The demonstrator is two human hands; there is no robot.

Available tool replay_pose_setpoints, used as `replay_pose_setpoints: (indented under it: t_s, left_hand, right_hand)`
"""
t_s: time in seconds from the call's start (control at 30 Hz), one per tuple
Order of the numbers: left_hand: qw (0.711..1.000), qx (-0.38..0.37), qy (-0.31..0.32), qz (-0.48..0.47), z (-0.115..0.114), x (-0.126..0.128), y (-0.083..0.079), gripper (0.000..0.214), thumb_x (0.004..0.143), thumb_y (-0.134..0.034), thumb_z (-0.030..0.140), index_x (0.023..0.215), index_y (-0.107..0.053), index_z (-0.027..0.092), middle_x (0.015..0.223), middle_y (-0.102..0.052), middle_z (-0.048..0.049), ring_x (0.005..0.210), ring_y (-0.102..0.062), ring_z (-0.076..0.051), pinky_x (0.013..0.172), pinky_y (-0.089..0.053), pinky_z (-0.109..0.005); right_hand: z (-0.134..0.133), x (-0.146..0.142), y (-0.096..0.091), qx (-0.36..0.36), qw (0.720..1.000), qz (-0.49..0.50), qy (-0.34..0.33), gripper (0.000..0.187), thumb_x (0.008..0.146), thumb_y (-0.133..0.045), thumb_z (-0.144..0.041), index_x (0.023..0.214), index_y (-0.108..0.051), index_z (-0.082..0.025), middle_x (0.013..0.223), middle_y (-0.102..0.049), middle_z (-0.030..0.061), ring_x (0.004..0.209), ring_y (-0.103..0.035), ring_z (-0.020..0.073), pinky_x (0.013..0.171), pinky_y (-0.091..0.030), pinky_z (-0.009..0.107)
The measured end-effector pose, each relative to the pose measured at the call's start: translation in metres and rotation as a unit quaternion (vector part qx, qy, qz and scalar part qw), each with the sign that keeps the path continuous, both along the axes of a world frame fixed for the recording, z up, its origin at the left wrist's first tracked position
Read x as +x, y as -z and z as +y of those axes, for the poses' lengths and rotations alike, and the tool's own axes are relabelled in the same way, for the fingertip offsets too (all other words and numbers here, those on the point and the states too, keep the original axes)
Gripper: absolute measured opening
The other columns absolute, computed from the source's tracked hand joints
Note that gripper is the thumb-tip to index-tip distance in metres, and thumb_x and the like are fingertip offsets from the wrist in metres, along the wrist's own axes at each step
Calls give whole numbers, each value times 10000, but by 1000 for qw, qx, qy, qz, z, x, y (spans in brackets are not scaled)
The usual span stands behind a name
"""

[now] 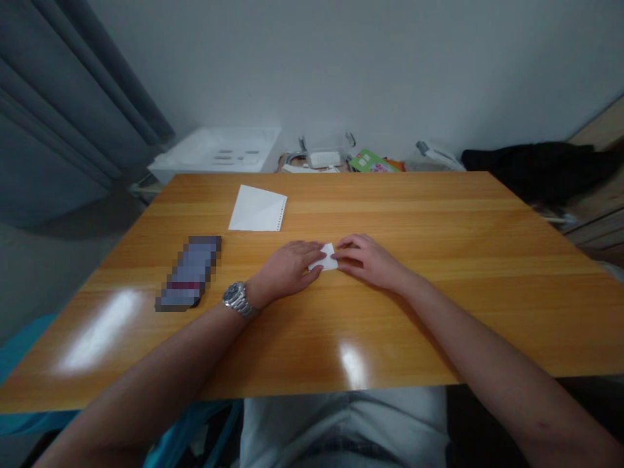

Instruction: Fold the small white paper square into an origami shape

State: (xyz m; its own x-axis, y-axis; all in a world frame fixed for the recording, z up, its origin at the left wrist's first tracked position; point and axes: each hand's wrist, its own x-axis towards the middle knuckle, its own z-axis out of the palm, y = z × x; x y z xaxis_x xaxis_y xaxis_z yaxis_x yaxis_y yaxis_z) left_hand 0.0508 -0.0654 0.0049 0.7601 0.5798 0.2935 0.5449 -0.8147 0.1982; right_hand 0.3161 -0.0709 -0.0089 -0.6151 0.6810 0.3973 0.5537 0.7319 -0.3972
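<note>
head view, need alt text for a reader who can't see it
A person's left hand and right hand touch a small piece of white paper on a wooden table. A larger white sheet and a pixelated object lie to the left; a silver watch circles the left wrist.

Tabletop (468, 227): one, wood-grained, orange-brown, glossy; two bright reflections, both nearer the viewer than the slip. Slip (330, 264): one, white, small, partly covered. Sheet (258, 209): one, white, perforated along one side; beyond the slip, to its left. Pixelated item (192, 270): one, oblong; well left of the slip.
</note>
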Motion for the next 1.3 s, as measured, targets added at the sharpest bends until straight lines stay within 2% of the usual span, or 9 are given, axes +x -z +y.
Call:
replay_pose_setpoints:
  t_s: [0.27, 0.43, 0.7, 0.8, 0.9, 1.07, 1.2, 1.3]
  left_hand:
    - [1000, 5, -2, 6, -3, 3, -5, 387, 998, -564, 428, 1266, -664, 168, 1388, -643, -135, 1258, -630, -286, 1077, -499, -447]
    - [1000, 7, -6, 7, -3, 6, -4, 370, 999, -570, 427, 1234, -676, 162, 1371, -657, -128, 1210, -657, -290, 1033, -524, -443]
    - [1000, 1, -19, -3, -5, 8, -2, 276, 996, -561, 315, 1195, -692, 175, 1342, -675, -120, 1166, -683, -268, 1013, -541, -430]
    - [1000, 3, -20, -3, -5, 9, -2, 276, 1000, -546, 296, 1205, -686, 177, 1340, -677, -113, 1153, -690, -260, 1005, -549, -414]
    - [1000, 5, -19, -7, -5, 9, -1, 286, 1005, -538, 297, 1231, -675, 186, 1328, -686, -100, 1150, -691, -254, 1003, -551, -400]
    - [1000, 0, -15, -8, -5, 9, -2, 290, 1003, -554, 336, 1223, -677, 192, 1340, -678, -98, 1174, -679, -261, 1020, -542, -410]
    - [1000, 6, -13, -5, -6, 9, -4, 328, 994, -577, 412, 1196, -693, 181, 1335, -679, -113, 1166, -681, -277, 1003, -548, -417]
    - [1000, 8, -16, -3, -6, 10, -3, 327, 997, -571, 395, 1207, -691, 175, 1338, -677, -112, 1170, -678, -274, 1008, -545, -410]
  right_hand:
    - [0, -3, -1, -31, 999, 42, -6, 128, 963, -646, -252, 1015, -759, -222, 1155, -666, 111, 1078, -626, 243, 958, -517, 439]
    - [0, -8, -2, -53, 996, 71, -9, 132, 979, -612, -245, 925, -727, -209, 1121, -661, 100, 1046, -628, 226, 945, -518, 413]
    - [-2, -11, -4, -75, 994, 83, 6, 112, 990, -581, -242, 952, -682, -212, 1058, -657, 84, 1008, -621, 218, 922, -520, 396]
    - [-1, -7, -4, -78, 994, 76, -15, 78, 952, -650, -248, 1007, -696, -218, 1115, -646, 88, 1054, -617, 223, 957, -518, 404]
    - [-1, -3, -4, -77, 995, 59, -34, 170, 913, -710, -254, 1080, -707, -226, 1187, -626, 101, 1114, -607, 238, 992, -509, 424]
    - [0, -3, -3, -81, 994, 66, -29, 91, 951, -656, -239, 995, -734, -226, 1177, -627, 100, 1106, -615, 230, 990, -510, 427]
    - [-1, -5, -4, -91, 993, 77, -23, 95, 958, -642, -245, 949, -734, -224, 1148, -640, 92, 1078, -624, 223, 980, -512, 421]
    - [-2, -7, -6, -99, 991, 87, -16, 107, 968, -627, -262, 937, -722, -224, 1124, -652, 86, 1059, -629, 217, 973, -511, 417]
